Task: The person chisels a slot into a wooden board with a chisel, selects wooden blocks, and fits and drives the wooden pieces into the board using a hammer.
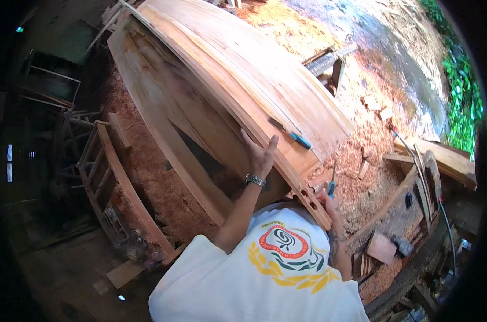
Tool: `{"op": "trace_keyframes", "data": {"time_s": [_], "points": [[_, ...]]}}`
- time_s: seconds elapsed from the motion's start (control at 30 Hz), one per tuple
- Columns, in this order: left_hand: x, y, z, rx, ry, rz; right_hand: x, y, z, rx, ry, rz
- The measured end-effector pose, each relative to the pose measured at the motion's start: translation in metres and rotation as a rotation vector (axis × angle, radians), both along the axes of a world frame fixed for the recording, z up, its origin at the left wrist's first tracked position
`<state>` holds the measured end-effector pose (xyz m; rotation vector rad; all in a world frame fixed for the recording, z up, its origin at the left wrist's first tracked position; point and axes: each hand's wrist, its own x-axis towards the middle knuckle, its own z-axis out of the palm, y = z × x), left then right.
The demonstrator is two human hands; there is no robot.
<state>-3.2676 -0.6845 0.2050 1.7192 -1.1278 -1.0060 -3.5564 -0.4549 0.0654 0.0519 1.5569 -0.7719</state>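
A long pale wooden panel (238, 59) with a thick edge rail (222, 110) runs away from me; notches are cut near the rail's close end. My left hand (260, 158), with a watch on its wrist, lies against the rail, fingers spread and open. Beside that end, my right hand (331, 206) is closed round a blue-handled tool (331, 185) whose thin shaft points up; its exact kind is unclear. Part of this hand is hidden by the rail. A blue-handled chisel (290, 134) lies on top of the panel.
A darker wooden panel (163, 96) lies left of the rail. Wood shavings (152, 188) cover the ground. A curved wooden frame (128, 188) stands at left. On the right are a trestle (334, 64), offcuts (371, 102), a cable (448, 231) and a wood block (381, 247).
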Motion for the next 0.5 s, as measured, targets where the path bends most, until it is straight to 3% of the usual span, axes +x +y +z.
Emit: {"op": "trace_keyframes", "data": {"time_s": [0.13, 0.23, 0.37, 0.43, 0.5], "points": [[-0.01, -0.023, -0.014, -0.127, 0.009, 0.127, 0.01, -0.003, -0.026, -0.103, 0.145, 0.175], [-0.015, -0.032, -0.019, -0.057, -0.022, 0.221, 0.001, -0.009, -0.05, -0.185, 0.278, 0.302], [-0.01, -0.029, -0.039, -0.087, 0.003, 0.228, -0.007, -0.01, -0.082, -0.109, 0.296, 0.369], [-0.015, -0.038, -0.029, -0.08, -0.011, 0.21, -0.009, -0.015, -0.089, -0.06, 0.319, 0.406], [-0.025, -0.039, -0.009, -0.024, -0.049, 0.18, -0.001, -0.027, -0.058, -0.033, 0.467, 0.5]]}}
